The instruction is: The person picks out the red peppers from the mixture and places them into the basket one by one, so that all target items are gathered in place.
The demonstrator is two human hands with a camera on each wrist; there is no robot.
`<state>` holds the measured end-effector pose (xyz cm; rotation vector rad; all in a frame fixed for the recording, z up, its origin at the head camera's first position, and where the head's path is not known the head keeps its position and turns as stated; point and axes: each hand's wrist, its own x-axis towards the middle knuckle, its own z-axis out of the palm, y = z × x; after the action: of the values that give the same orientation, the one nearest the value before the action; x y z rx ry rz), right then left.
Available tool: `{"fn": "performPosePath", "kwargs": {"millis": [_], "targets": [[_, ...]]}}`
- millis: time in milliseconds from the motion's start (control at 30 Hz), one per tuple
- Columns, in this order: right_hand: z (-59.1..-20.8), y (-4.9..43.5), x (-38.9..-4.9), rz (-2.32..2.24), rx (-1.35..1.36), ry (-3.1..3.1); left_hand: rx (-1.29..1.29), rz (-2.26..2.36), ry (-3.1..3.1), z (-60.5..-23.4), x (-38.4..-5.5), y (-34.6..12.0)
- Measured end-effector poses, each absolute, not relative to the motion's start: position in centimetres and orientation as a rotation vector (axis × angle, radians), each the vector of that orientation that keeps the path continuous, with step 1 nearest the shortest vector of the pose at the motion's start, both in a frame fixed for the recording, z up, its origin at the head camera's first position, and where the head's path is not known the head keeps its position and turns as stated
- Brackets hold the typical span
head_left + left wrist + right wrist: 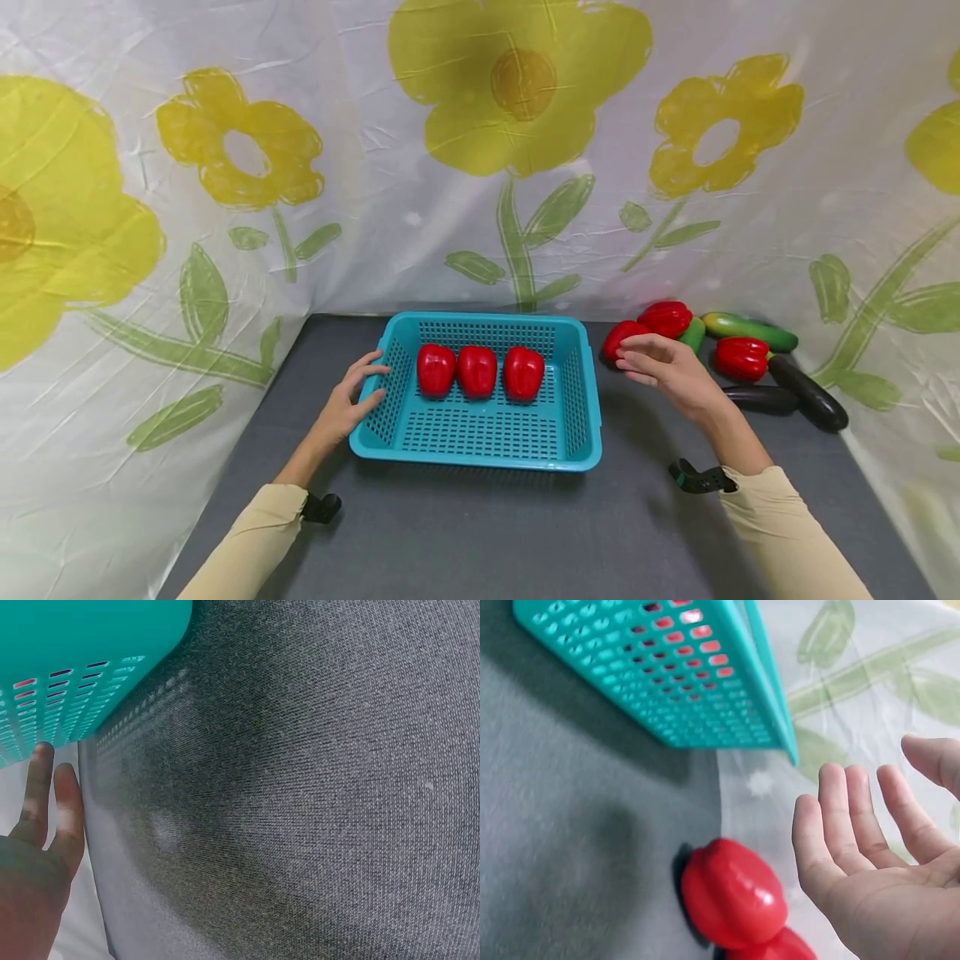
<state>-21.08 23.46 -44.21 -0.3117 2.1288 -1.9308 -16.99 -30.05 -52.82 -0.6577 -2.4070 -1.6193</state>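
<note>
Three red bell peppers [477,372] stand in a row inside a turquoise plastic basket [480,461], toward its back wall. At the basket's left rim is my left hand [347,406], fingers spread; the left wrist view shows two fingertips right at the perforated side. My right hand [667,371] hovers with bare, slightly bent fingers and an empty palm, to the right of the basket. Just beyond its fingertips lies another red bell pepper [735,894] on the table, with a second red pepper [664,319] behind it.
On the right of the dark grey table [480,533] lie a further red pepper [741,358], a green cucumber-like vegetable [750,330], a green piece [693,334] and two dark eggplants [808,392]. A flower-printed white curtain [375,208] hangs behind and along the sides.
</note>
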Motion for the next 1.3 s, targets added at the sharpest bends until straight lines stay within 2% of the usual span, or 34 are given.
{"fn": "performPosePath", "kwargs": {"millis": [667,1300], "targets": [[-46.7,28.3,-20.8,-1.966,-0.198,2.166,-0.622,-1.649,-2.408,-52.8,-16.8,-30.1],[-49.4,27.0,-23.3,-1.771,0.019,2.632,-0.618,-1.635,-2.426,-52.8,-16.9,-29.9]]}}
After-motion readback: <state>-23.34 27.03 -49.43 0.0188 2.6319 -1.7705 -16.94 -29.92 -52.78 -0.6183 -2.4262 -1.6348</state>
